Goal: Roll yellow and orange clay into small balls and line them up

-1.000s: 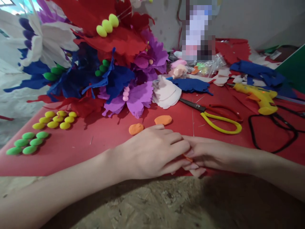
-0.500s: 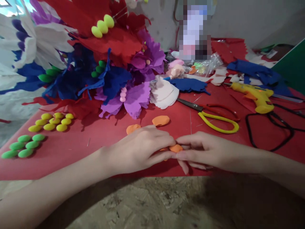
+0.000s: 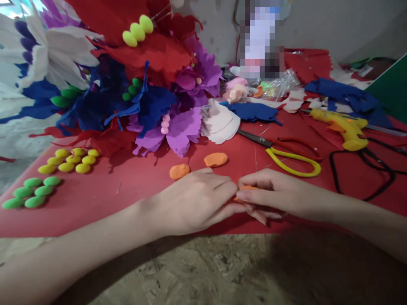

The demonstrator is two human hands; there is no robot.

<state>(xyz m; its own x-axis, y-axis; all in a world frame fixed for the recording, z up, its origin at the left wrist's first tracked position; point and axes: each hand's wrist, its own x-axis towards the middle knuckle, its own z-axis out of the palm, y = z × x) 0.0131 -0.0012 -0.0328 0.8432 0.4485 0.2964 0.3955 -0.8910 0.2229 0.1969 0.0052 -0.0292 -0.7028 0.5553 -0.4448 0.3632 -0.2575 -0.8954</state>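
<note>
Between my two hands is a small lump of orange modelling clay (image 3: pixel 247 187), mostly covered by fingers. My left hand (image 3: pixel 193 201) is closed, its fingertips and thumb pinching the lump from the left. From the other side my right hand (image 3: pixel 270 195) grips the same clay between thumb and fingers, the lower fingers curled under. Just beyond my left hand lie two more orange clay pieces, a roundish one (image 3: pixel 179 171) and a longer, flattened one (image 3: pixel 216 159).
Yellow ovals (image 3: pixel 66 159) and green ovals (image 3: pixel 34 192) sit in rows at left. Cloth butterflies (image 3: pixel 136 63) crowd the back left. Scissors (image 3: pixel 294 167) and a yellow glue gun (image 3: pixel 349 131) with a black cord lie right on the red tabletop (image 3: pixel 95 220). Fabric scraps (image 3: pixel 346 95) lie behind.
My hands have drawn closer together, and the left has shifted slightly right. More of the held clay is covered now. The roundish clay piece shows more fully.
</note>
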